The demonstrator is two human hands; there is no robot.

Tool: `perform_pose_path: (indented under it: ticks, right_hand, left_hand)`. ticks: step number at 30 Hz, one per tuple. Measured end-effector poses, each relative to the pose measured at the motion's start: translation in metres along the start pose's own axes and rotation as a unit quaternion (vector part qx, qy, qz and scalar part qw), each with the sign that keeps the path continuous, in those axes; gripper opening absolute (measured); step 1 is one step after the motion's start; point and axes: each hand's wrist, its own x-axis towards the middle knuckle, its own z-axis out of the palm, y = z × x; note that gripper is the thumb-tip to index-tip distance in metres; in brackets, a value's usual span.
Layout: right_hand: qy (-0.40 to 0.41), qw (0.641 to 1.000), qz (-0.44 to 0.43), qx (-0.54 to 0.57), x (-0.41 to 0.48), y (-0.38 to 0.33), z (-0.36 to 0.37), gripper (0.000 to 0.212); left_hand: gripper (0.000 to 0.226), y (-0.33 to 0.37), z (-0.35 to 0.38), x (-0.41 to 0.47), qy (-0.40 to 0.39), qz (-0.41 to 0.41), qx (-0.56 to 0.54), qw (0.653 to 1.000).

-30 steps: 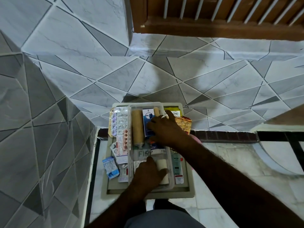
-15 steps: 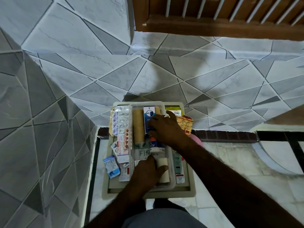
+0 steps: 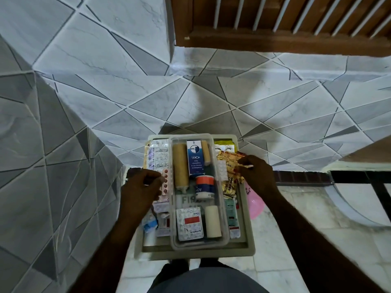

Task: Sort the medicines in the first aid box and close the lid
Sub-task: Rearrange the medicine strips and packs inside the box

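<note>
Head view: first aid box (image 3: 196, 252) sits low centre; left hand (image 3: 141, 191) curls over blister strips (image 3: 166, 183) at its left, grip unclear; right hand (image 3: 258, 176) pinches yellow sachets (image 3: 229, 163) at its right

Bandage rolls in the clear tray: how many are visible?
3, all in the clear tray: a long tan roll at its left, a thinner tan roll right of the blue box, a white roll at its near right. More may be hidden.
</note>
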Motion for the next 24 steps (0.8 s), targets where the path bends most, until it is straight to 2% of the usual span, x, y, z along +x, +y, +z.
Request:
perform_pose_path:
  ticks: [3, 5, 8, 13, 16, 24]
  right_hand:
    - [0.017, 1.000, 0.022, 0.001, -0.002, 0.011, 0.006, 0.022]
    - [0.016, 1.000, 0.027, 0.001, -0.005, 0.014, 0.009, 0.022]
    - [0.004, 1.000, 0.014, -0.017, -0.011, 0.018, 0.012, 0.016]
    - [-0.011, 0.997, 0.023, -0.069, -0.027, 0.019, 0.021, 0.020]
    - [-0.020, 0.998, 0.042, -0.030, -0.030, 0.011, 0.030, 0.021]
    - [-0.016, 0.992, 0.053, -0.116, -0.015, -0.013, 0.051, 0.041]
  left_hand:
    - [0.008, -0.012, -0.012, 0.012, 0.042, -0.011, -0.001, 0.999]
    - [0.001, -0.018, -0.016, 0.013, 0.053, -0.008, 0.018, 0.998]
    - [0.002, -0.035, -0.018, 0.013, 0.058, -0.033, 0.049, 0.997]
    - [0.015, -0.051, -0.012, 0.001, 0.064, -0.037, 0.117, 0.990]
    - [0.018, -0.056, -0.007, -0.006, 0.066, -0.025, 0.131, 0.989]
    - [0.040, -0.062, 0.004, -0.007, 0.040, -0.021, 0.182, 0.982]
